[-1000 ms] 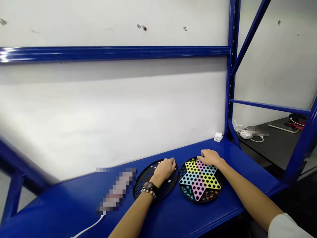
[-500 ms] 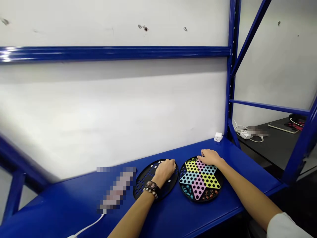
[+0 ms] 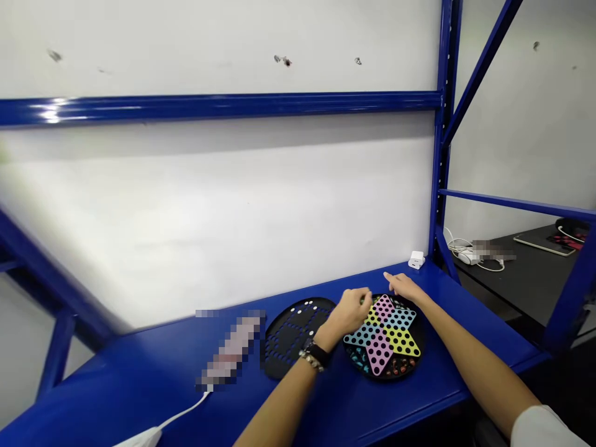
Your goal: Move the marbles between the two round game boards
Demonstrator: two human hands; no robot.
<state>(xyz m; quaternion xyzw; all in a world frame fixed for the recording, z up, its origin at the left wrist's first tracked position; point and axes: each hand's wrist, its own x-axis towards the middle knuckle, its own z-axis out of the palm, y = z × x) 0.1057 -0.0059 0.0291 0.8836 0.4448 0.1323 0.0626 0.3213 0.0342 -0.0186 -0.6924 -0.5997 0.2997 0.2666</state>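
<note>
A round Chinese-checkers board (image 3: 390, 338) with a colourful star of holes lies on the blue shelf (image 3: 139, 385). To its left lies a black round perforated lid (image 3: 291, 332) with a few white dots. My left hand (image 3: 350, 312), wearing a watch and bracelet, hovers over the left edge of the star board, fingers curled in a pinch. My right hand (image 3: 404, 287) rests at the board's far edge with fingers bent down; what they hold, if anything, is hidden.
A white cable (image 3: 158, 425) runs along the shelf at the lower left beside a blurred object (image 3: 228, 351). A small white charger (image 3: 416, 260) sits by the wall. Blue rack posts (image 3: 444, 136) stand at the right; a dark table (image 3: 521, 273) with cables lies beyond.
My left hand has left the black lid and moved right to the star board's left edge. My right hand shifted slightly toward the board's far rim. The camera view shifted a little.
</note>
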